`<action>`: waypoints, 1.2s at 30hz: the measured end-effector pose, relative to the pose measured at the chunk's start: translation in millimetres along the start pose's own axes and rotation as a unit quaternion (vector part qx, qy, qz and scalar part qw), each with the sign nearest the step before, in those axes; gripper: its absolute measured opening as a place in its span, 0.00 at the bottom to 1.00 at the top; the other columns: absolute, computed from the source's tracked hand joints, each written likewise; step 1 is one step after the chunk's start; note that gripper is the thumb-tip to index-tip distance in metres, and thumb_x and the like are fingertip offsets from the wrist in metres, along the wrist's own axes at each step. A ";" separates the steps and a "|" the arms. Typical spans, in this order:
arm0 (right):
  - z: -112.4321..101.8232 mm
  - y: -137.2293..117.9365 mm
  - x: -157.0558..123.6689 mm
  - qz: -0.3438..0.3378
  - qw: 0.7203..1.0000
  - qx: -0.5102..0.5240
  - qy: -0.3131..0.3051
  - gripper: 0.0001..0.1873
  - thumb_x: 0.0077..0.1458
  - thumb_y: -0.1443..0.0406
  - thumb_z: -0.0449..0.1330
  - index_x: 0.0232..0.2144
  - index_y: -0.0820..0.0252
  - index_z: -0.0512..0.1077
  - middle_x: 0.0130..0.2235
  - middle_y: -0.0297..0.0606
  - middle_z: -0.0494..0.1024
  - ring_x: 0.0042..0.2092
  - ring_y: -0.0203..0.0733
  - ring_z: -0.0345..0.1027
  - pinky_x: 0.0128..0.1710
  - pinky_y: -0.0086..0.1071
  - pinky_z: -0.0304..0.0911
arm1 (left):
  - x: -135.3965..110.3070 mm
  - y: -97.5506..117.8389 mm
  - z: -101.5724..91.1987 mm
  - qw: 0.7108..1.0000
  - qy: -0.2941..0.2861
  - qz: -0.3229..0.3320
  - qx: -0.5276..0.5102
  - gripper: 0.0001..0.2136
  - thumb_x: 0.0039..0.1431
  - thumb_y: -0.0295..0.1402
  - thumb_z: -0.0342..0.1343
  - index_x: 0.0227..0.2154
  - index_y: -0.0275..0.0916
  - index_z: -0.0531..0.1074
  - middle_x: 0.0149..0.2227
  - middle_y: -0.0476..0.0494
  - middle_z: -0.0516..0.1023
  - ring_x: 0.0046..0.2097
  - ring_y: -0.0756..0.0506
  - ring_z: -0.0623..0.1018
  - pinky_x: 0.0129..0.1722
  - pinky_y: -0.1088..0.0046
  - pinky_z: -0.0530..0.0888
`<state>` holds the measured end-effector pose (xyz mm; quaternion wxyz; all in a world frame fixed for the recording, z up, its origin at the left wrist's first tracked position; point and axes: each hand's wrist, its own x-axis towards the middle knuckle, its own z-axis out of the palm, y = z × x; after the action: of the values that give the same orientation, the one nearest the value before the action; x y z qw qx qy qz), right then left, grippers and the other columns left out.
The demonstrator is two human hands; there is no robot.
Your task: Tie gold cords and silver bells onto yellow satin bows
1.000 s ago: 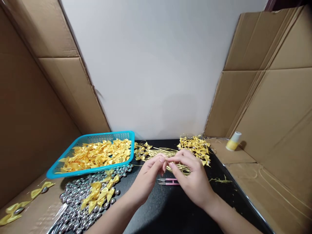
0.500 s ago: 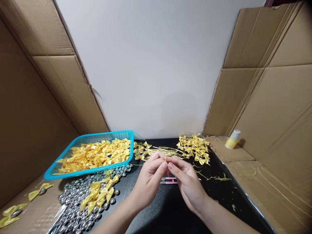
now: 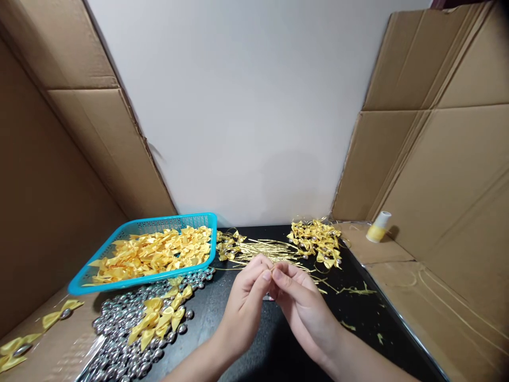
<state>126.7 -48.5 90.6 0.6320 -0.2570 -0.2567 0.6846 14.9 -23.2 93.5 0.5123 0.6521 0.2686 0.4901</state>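
Note:
My left hand (image 3: pixel 247 297) and my right hand (image 3: pixel 305 305) meet above the black table, thumbs and fingertips pinched close together. Between them shows a tiny bit of thin golden cord (image 3: pixel 272 269); most of it is hidden by the fingers. Behind the hands lies a bundle of cut gold cords (image 3: pixel 270 249). Below the fingers, thread snips (image 3: pixel 269 298) are almost wholly covered. To the right at the back sits a heap of yellow bows with silver beads and cord loops (image 3: pixel 316 239).
A turquoise basket (image 3: pixel 143 278) of yellow ribbon bows stands at left. Silver beads (image 3: pixel 123 323) spread before it, with loose bows (image 3: pixel 159 318) on top. A small cluster of beaded bows (image 3: pixel 228 246) lies beside the basket. A thread spool (image 3: pixel 378 227) stands right. Cardboard walls (image 3: pixel 449 175) flank the table.
Both hands have dropped slightly and drawn closer over the cord, of which less shows. The snips, partly visible before, are now mostly covered.

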 end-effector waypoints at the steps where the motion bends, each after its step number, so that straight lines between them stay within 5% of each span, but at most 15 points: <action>1: 0.4 -0.2 -0.7 0.007 1.000 0.003 0.000 0.12 0.43 0.63 0.72 0.25 0.62 0.74 0.27 0.31 0.72 0.31 0.32 0.61 0.36 0.26 0.58 | -1.4 -0.7 1.6 0.999 0.013 -0.017 -0.026 0.14 0.65 0.35 0.46 0.23 0.38 0.65 0.27 0.48 0.63 0.33 0.47 0.63 0.34 0.72 0.63; 8: 2.2 0.9 -2.4 -0.024 0.999 -0.043 -0.003 0.12 0.43 0.60 0.71 0.24 0.62 0.74 0.25 0.31 0.70 0.29 0.32 0.58 0.34 0.27 0.57 | -8.3 1.0 7.1 0.982 0.049 -0.061 -0.169 0.13 0.59 0.38 0.53 0.22 0.38 0.65 0.26 0.49 0.62 0.31 0.48 0.62 0.33 0.72 0.64; 12: 1.6 3.0 -2.7 -0.017 0.999 -0.045 0.017 0.14 0.40 0.59 0.72 0.26 0.62 0.75 0.28 0.33 0.73 0.32 0.34 0.61 0.37 0.28 0.58 | -7.9 -1.5 7.2 0.984 0.056 -0.072 -0.151 0.14 0.55 0.40 0.59 0.20 0.37 0.66 0.26 0.49 0.62 0.32 0.48 0.61 0.34 0.73 0.64; 21: 1.3 4.8 -4.2 -0.013 0.999 -0.035 0.028 0.14 0.40 0.59 0.73 0.26 0.61 0.76 0.29 0.33 0.74 0.33 0.35 0.61 0.39 0.29 0.58 | -8.5 2.7 7.5 0.996 0.043 -0.042 -0.066 0.16 0.61 0.37 0.51 0.19 0.38 0.65 0.26 0.49 0.61 0.32 0.47 0.60 0.34 0.73 0.62; 27: -0.8 7.4 -3.9 -0.032 0.999 -0.033 0.019 0.12 0.39 0.59 0.72 0.23 0.60 0.75 0.26 0.31 0.71 0.32 0.35 0.58 0.37 0.30 0.56 | -7.4 4.1 8.2 0.981 0.039 -0.107 -0.159 0.13 0.59 0.37 0.50 0.21 0.38 0.65 0.25 0.50 0.60 0.31 0.48 0.59 0.33 0.72 0.62; 36: -2.6 12.0 -4.9 -0.061 0.998 -0.019 -0.007 0.07 0.42 0.64 0.70 0.24 0.57 0.76 0.28 0.31 0.73 0.33 0.36 0.63 0.39 0.30 0.59 | -6.0 16.5 15.3 0.939 0.106 -0.187 -0.268 0.17 0.51 0.38 0.55 0.15 0.41 0.54 0.22 0.51 0.58 0.30 0.48 0.59 0.33 0.72 0.63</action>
<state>119.9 -54.2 80.7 0.6658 -0.2479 -0.2899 0.6412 24.2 -39.9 106.8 0.7191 0.3731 0.2966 0.5057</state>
